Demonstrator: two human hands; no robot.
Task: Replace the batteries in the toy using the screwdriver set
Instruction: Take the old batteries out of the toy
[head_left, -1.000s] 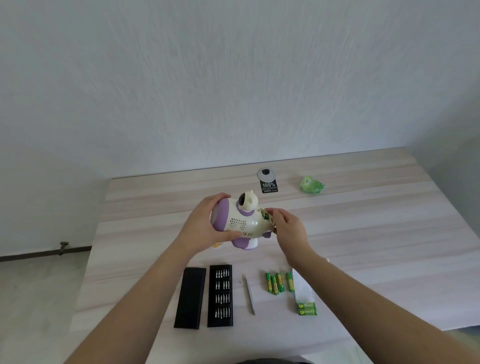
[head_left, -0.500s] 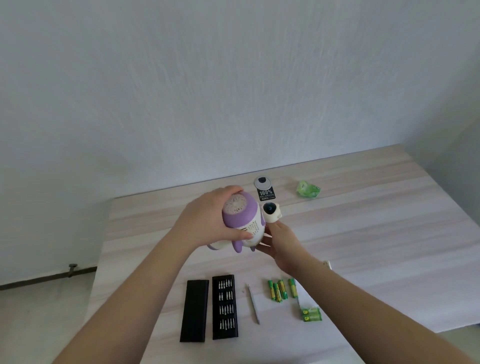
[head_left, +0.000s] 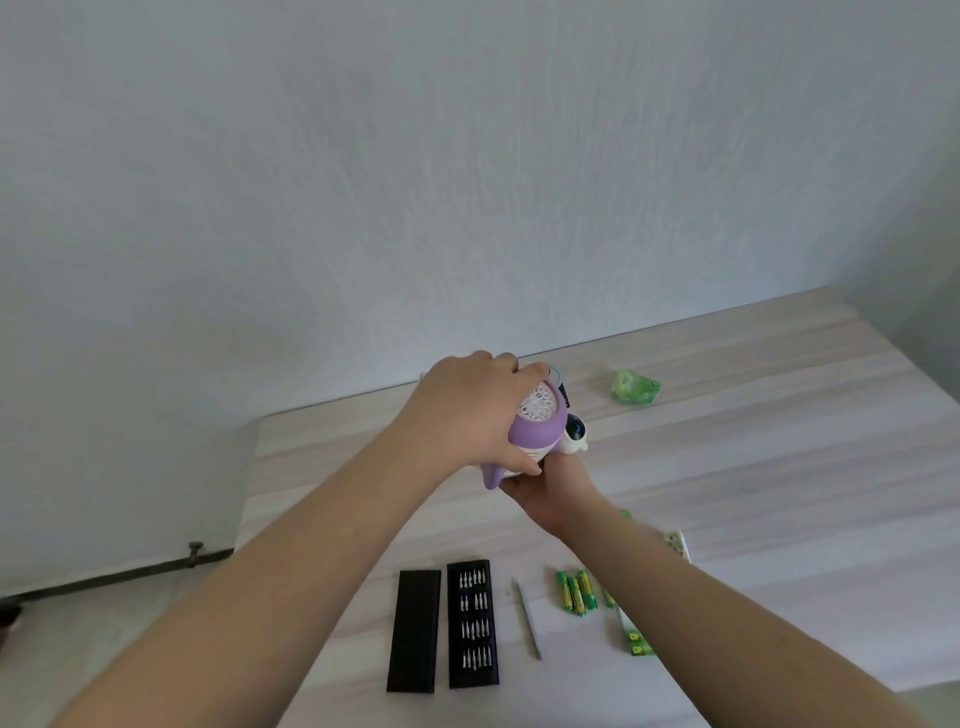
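Both hands hold the purple-and-white toy (head_left: 535, 431) above the tabletop (head_left: 753, 467), left hand (head_left: 467, 415) with its grip wrapped over the top and right hand (head_left: 550, 486) cupping it from beneath, apparently hunting the battery cover, so next comes picking up the screwdriver handle (head_left: 530, 618).

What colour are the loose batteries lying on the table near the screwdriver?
Green with yellow-gold bands, seen in the head view: the batteries beside the screwdriver.

Smooth plastic toy (head_left: 535, 431); wood-grain table (head_left: 753, 467).

Pale wood table (head_left: 779, 467) — bit tray (head_left: 473, 623), black lid (head_left: 413, 631), screwdriver (head_left: 530, 618), green batteries (head_left: 575, 592), green wrapper (head_left: 635, 387)
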